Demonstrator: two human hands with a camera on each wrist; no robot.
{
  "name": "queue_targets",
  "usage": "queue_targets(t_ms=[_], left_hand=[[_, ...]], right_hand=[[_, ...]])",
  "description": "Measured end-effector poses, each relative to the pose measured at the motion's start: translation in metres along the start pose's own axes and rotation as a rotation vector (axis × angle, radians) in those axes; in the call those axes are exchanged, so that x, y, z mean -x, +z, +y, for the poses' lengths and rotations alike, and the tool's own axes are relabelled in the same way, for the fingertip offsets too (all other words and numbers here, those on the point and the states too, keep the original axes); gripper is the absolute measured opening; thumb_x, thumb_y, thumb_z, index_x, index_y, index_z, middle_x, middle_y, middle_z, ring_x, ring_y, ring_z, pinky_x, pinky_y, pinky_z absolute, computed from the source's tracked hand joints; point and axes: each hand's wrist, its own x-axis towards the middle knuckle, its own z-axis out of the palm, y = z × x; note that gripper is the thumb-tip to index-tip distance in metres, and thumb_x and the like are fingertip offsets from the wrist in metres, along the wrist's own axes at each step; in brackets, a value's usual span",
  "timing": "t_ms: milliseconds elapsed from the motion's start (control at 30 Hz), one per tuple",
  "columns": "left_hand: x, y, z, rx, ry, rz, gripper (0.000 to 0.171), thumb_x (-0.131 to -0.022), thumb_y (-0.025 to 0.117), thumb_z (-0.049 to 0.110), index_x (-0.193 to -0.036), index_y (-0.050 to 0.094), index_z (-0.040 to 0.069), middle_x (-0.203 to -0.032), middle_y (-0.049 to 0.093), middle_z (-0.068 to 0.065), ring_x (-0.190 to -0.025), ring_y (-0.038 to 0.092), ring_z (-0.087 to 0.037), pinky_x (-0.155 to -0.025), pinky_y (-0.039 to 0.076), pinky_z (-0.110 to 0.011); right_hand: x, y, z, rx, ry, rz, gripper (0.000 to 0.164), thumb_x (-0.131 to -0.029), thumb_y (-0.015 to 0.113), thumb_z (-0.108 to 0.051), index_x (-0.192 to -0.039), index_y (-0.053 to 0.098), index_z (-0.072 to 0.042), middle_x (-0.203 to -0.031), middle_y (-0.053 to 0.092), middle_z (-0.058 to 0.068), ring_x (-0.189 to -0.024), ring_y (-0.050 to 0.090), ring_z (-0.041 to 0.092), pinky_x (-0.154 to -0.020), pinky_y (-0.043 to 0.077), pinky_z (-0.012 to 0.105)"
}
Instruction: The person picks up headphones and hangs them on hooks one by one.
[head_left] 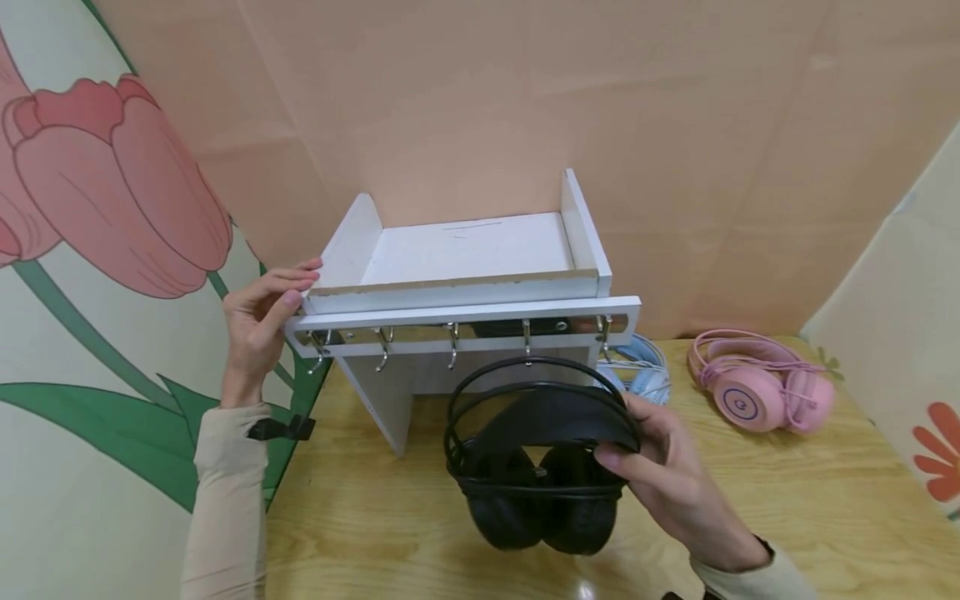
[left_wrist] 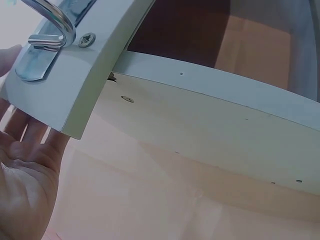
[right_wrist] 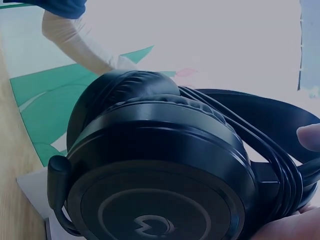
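A white shelf (head_left: 453, 289) stands on the table, with a row of metal hooks (head_left: 453, 346) along its front rail (head_left: 480, 310). At the rail's left end, my left hand (head_left: 262, 312) holds the corner, thumb in front; in the left wrist view its fingers (left_wrist: 35, 131) pass behind the board. My right hand (head_left: 667, 467) grips black over-ear headphones (head_left: 543, 500) by the headband, in front of and below the hooks. Their cable is wound around them, and the ear cups hang downward. In the right wrist view one round ear cup (right_wrist: 155, 200) with a logo faces the camera.
Pink headphones (head_left: 757, 392) lie on the wooden table (head_left: 750, 517) at the right. Light blue headphones (head_left: 645, 371) sit behind the shelf's right side, partly hidden. A flower-printed panel (head_left: 97, 333) rises on the left, and a plain backdrop (head_left: 675, 167) hangs behind.
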Motion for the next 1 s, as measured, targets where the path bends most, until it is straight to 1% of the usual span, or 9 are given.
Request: queue_targets(t_ms=[233,400,567,800,1000], left_hand=[[0.0,0.002,0.001,-0.011,-0.009,0.009,0.018,-0.094,0.057,-0.016,-0.101,0.073,-0.019,-0.112,0.081,-0.014,-0.128,0.069,-0.034,-0.122,0.046,-0.042],[0.001,0.002,0.002,-0.013,-0.01,0.01,0.019,-0.093,0.056,-0.016,-0.1,0.073,-0.019,-0.111,0.081,-0.014,-0.128,0.07,-0.034,-0.122,0.046,-0.042],[0.002,0.001,0.002,-0.012,-0.012,0.009,0.019,-0.094,0.056,-0.016,-0.101,0.073,-0.019,-0.112,0.081,-0.014,-0.128,0.069,-0.034,-0.123,0.045,-0.042],[0.001,0.0,0.001,-0.009,-0.009,0.007,0.019,-0.093,0.056,-0.017,-0.101,0.073,-0.02,-0.112,0.081,-0.015,-0.129,0.069,-0.034,-0.123,0.046,-0.042],[0.0,0.0,0.001,0.0,-0.005,-0.004,0.018,-0.094,0.057,-0.017,-0.101,0.073,-0.02,-0.112,0.081,-0.015,-0.129,0.069,-0.034,-0.122,0.046,-0.042]], right_hand=[[-0.006,0.009,0.002,0.024,0.05,0.026,0.049,-0.094,0.041,0.025,-0.132,0.062,0.004,-0.129,0.072,0.007,-0.117,0.068,0.013,-0.098,0.059,0.026],[-0.011,0.014,0.004,0.013,0.051,0.012,0.048,-0.093,0.043,0.024,-0.132,0.063,0.005,-0.129,0.072,0.007,-0.118,0.069,0.014,-0.1,0.059,0.027],[-0.017,0.02,0.006,0.009,0.08,0.023,0.047,-0.094,0.046,0.023,-0.134,0.063,0.004,-0.13,0.072,0.007,-0.119,0.069,0.013,-0.101,0.059,0.027],[-0.024,0.025,0.006,0.054,0.145,0.073,0.04,-0.095,0.05,0.021,-0.125,0.066,0.0,-0.123,0.073,0.004,-0.112,0.068,0.01,-0.093,0.059,0.024],[-0.029,0.029,0.009,0.074,0.149,0.078,0.041,-0.093,0.053,0.021,-0.126,0.066,0.0,-0.12,0.073,0.004,-0.109,0.068,0.01,-0.091,0.06,0.024]])
